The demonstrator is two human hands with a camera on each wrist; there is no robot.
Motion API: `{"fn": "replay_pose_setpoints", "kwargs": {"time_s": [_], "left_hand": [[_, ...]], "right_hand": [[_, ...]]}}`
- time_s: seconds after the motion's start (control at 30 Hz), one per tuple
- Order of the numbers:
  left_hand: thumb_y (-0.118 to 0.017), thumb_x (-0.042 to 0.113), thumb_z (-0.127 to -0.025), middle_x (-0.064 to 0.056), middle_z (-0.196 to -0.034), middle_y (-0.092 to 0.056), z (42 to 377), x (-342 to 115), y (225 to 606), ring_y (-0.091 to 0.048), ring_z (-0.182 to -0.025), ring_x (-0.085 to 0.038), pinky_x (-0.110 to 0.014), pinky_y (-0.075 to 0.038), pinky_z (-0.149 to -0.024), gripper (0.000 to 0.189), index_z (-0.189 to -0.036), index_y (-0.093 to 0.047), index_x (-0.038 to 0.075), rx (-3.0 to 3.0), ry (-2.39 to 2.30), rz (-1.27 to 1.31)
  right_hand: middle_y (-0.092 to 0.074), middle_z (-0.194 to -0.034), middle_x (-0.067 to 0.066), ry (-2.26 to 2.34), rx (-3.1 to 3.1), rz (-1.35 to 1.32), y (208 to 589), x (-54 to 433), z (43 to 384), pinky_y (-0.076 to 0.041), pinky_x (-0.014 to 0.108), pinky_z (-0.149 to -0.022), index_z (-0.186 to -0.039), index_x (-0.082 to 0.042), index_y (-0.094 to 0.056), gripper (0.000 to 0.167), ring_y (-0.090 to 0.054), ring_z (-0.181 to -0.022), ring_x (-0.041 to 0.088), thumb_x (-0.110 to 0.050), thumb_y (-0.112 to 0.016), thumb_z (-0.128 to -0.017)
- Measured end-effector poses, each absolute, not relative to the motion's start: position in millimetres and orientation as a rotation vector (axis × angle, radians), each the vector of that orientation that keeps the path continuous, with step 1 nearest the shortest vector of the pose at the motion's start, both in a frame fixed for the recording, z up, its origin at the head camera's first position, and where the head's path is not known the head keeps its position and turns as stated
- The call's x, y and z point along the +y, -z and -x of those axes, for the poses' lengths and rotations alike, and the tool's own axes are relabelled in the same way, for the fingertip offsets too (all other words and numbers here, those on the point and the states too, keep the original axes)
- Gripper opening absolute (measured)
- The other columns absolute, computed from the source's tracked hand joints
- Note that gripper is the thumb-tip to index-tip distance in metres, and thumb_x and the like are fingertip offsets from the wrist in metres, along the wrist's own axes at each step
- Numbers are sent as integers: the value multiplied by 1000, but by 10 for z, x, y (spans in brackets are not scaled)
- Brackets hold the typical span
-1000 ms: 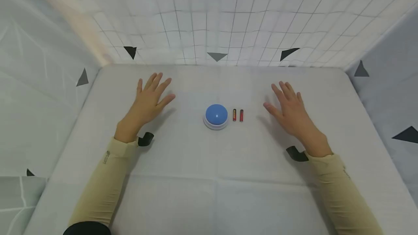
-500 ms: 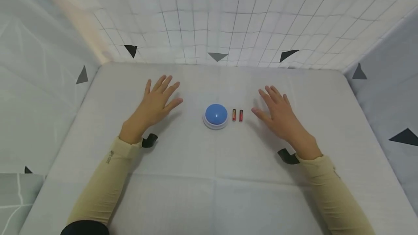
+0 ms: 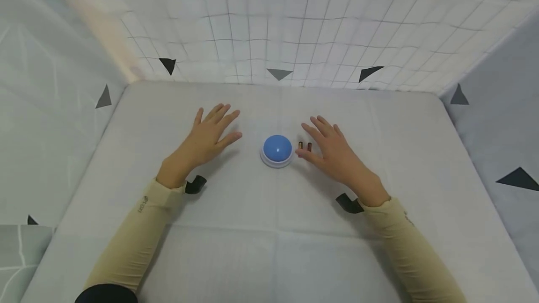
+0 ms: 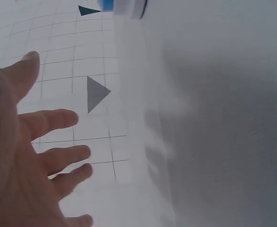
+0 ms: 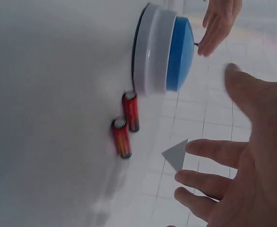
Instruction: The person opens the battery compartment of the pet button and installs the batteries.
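A round push button with a blue dome [image 3: 277,148] and white base [image 5: 153,52] sits mid-table. Just right of it lie two red batteries, a nearer one [image 5: 122,139] and another one [image 5: 131,112] beside the button, both partly covered by a thumb in the head view. Over them hovers my right hand [image 3: 336,154], fingers spread and nothing held. My left hand [image 3: 205,140] is above the table left of the button, its fingers straight and apart. Only the button's edge [image 4: 128,7] shows in the left wrist view.
The white-covered table [image 3: 236,261] ends at a gridded back wall [image 3: 282,27]. Pale sheets close the left [image 3: 46,120] and right sides. A black wrist mount [image 3: 196,184] juts from the left cuff, and another mount [image 3: 349,203] from the right.
Leftward from the right side, my right hand has come over the batteries. My left hand has shifted slightly right, toward the button. Button and batteries stay in place.
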State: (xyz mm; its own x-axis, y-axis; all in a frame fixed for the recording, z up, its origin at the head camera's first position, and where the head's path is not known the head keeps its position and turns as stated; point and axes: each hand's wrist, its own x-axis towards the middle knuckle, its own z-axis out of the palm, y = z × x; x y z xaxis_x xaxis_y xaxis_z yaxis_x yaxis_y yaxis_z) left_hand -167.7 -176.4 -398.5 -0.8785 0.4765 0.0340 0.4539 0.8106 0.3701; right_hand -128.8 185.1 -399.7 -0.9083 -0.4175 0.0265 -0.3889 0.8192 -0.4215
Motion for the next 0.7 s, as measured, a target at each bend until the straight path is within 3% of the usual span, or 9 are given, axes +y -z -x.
{"fn": "replay_pose_setpoints", "kwargs": {"time_s": [0.23, 0.5, 0.7], "left_hand": [[-47, 56, -109, -14, -174, -27, 1659, -1664, 4008, -14, -164, -33, -71, 1, -127, 69, -165, -35, 17, 2913, -491, -788], [-50, 56, -108, -12, -173, -30, 1602, -1573, 4045, -17, -164, -33, -67, -1, -128, 70, -165, -35, 16, 2850, -500, -835], [-54, 51, -108, -9, -173, -29, 1552, -1463, 4083, -16, -164, -29, -56, -7, -132, 72, -165, -34, 12, 2687, -711, -915]], "right_hand": [[-48, -161, 18, 698, 2856, 671, 4014, 1674, 1299, -14, 63, -129, -157, -8, -46, 80, -32, -158, 37, -49, -76, -96], [-52, -158, 16, 704, 2774, 711, 4056, 1542, 1311, -16, 64, -129, -158, -7, -46, 81, -37, -154, 36, -47, -78, -95], [-53, -156, 17, 689, 2794, 770, 4107, 1488, 1310, -20, 64, -128, -156, -4, -47, 81, -41, -152, 36, -48, -77, -95]]}}
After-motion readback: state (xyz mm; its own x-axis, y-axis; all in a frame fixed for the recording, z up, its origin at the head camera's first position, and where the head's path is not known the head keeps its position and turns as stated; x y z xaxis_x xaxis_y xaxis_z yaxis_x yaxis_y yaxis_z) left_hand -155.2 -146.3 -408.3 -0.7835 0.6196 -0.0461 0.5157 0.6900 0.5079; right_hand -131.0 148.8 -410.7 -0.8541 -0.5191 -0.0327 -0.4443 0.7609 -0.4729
